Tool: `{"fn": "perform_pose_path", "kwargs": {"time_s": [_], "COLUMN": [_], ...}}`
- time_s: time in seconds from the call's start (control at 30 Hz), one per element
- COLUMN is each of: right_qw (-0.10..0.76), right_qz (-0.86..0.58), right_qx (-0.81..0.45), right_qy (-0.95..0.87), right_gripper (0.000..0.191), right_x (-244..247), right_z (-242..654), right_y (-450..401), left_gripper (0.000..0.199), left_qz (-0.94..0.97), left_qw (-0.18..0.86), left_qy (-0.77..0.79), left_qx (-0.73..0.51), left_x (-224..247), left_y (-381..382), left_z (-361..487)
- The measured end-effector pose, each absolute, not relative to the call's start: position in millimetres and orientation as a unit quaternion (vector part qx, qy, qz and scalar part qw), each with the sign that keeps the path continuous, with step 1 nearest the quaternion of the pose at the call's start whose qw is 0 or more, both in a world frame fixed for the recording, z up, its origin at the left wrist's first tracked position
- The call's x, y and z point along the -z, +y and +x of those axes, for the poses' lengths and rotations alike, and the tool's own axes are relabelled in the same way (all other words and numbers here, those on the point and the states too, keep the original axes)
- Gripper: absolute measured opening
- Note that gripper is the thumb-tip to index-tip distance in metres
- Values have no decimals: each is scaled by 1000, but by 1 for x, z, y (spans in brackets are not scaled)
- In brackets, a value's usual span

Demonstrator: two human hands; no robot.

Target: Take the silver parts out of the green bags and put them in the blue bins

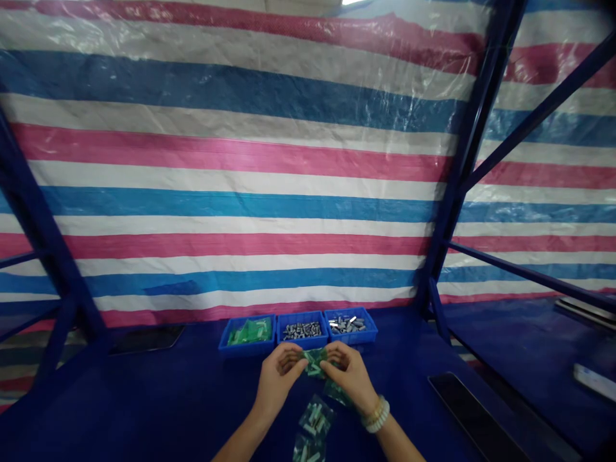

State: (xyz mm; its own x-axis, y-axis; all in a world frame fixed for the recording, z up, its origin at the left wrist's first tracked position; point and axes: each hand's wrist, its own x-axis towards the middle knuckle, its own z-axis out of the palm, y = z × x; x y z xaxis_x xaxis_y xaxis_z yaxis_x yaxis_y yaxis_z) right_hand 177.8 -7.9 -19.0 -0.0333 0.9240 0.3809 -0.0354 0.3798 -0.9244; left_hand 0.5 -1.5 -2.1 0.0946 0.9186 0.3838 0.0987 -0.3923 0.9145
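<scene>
Between both hands is a small green-tinted plastic bag point(314, 363) with pale pieces inside. My left hand point(282, 374) pinches its left edge between thumb and fingers. At the opposite edge, my right hand point(350, 373) grips it the same way; a beaded bracelet circles that wrist. Another green bag point(337, 391) lies partly hidden under the right hand. Nearer to me, a clear bag of small cylindrical pieces point(316, 417) rests on the blue table point(192, 398), with a similar bag point(308, 449) just below it at the frame's bottom edge.
Three blue trays stand in a row: a left tray point(248, 350) with green bags, a middle tray point(301, 344) and a right tray point(353, 337) with small metal parts. A dark phone-like slab point(474, 410) lies right; another flat dark object point(147, 340) lies back left. Blue posts point(447, 212) frame striped sheeting.
</scene>
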Motion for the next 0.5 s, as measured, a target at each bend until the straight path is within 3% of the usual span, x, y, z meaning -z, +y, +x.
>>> {"fn": "perform_pose_path", "kwargs": {"time_s": [0.07, 0.17, 0.3, 0.4, 0.5], "right_qw": [595, 601, 595, 594, 602], "right_qz": [-368, -346, -331, -319, -325], "right_qx": [-309, -128, -21, -27, -73], "right_qy": [-644, -709, -732, -738, -726], "right_gripper": [1, 20, 30, 30, 22], "right_x": [15, 11, 11, 11, 11], "right_z": [181, 185, 188, 188, 185], "right_y": [-11, -16, -21, -22, -22], "left_gripper": [5, 23, 20, 20, 16], "left_qz": [725, 831, 850, 846, 819], "left_qw": [275, 75, -78, -73, 52], "left_qy": [349, 265, 217, 212, 262], "left_qx": [-526, -484, -474, -485, -508], "left_x": [-2, -8, -7, -4, -2], "left_y": [-4, -8, -11, -11, -13], "left_z": [-3, -9, -14, -13, -7]}}
